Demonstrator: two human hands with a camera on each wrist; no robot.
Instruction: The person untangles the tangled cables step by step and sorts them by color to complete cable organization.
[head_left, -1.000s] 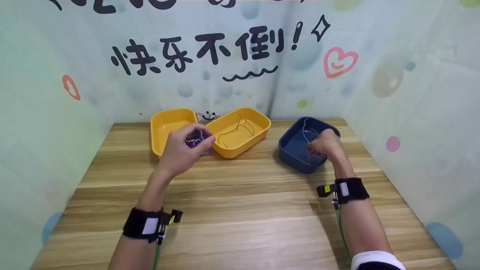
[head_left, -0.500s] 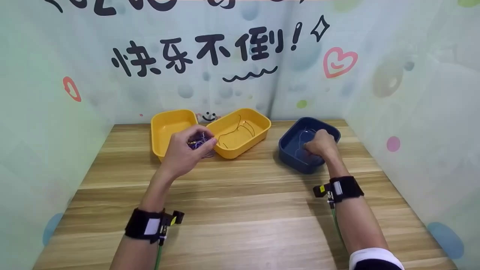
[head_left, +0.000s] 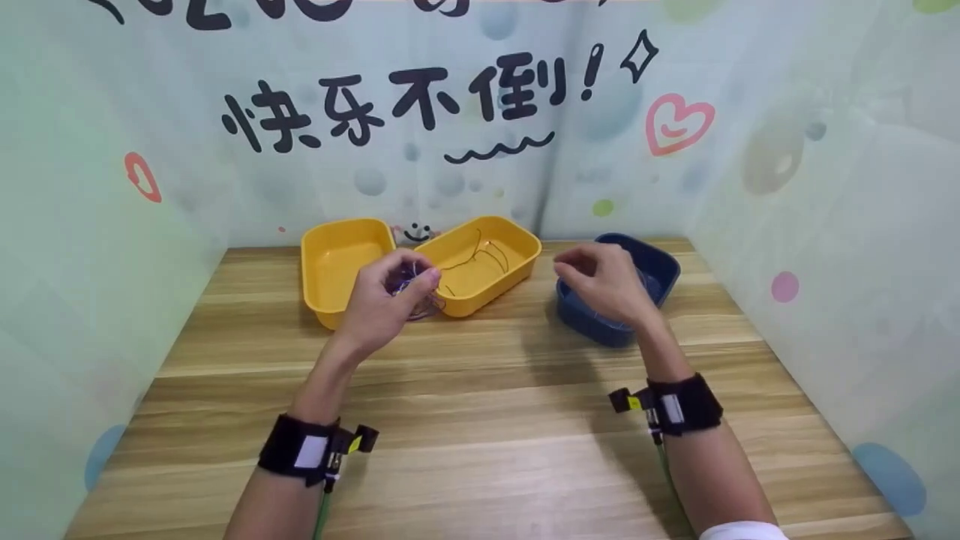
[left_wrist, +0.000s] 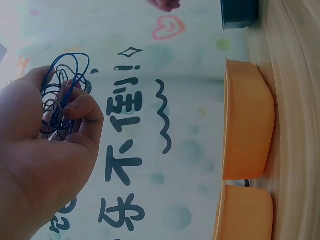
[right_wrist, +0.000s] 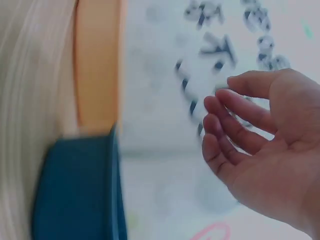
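In the head view my left hand [head_left: 375, 307] grips a tangled bundle of thin wires [head_left: 427, 306] in front of the two yellow bins. The left wrist view shows the bundle's blue and grey loops [left_wrist: 76, 56] sticking out above the curled fingers. My right hand [head_left: 619, 285] hovers over the left side of a dark blue bin [head_left: 600, 330] and partly covers it. Seen from the right wrist, that hand [right_wrist: 295, 155] has loosely bent fingers, thumb and index tips close, with nothing visible held. A pale strand shows faintly in the blue bin.
The middle yellow bin [head_left: 487, 294] holds several dark thin wires [head_left: 472, 259]. Left of it stands another yellow bin [head_left: 310, 281], partly hidden by my left hand. All bins stand near the back of a wooden table [head_left: 480, 450], enclosed by printed cloth walls [head_left: 817, 247].
My right hand has lifted out of the blue bin and shifted left; the pale strand it held earlier is no longer in its fingers. My left hand has drifted slightly right with the bundle.
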